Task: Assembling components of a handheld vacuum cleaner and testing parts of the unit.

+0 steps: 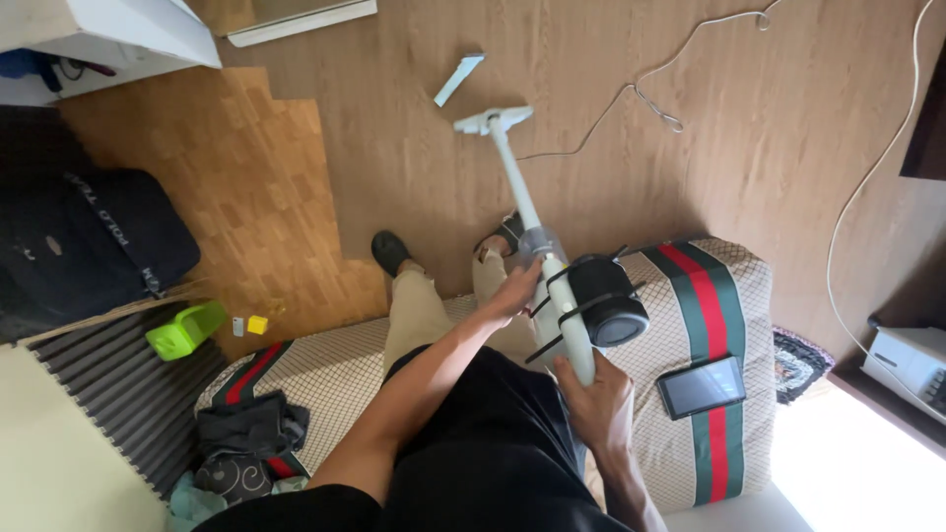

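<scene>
Two hands hold a white stick vacuum cleaner (552,286) near the centre of the frame. The left hand (514,289) is closed lightly on the body below the tube. The right hand (596,399) grips the handle end firmly. The nozzle (493,120) rests on the wooden floor (414,148) in the upper middle. A black phone (702,386) lies on the checked mattress (690,433) at the right.

Left hand (514,292) and right hand (594,394) are gripping white stick vacuum (552,286) above the checked cushion (680,325); phone (702,386) is lying on the cushion.
</scene>
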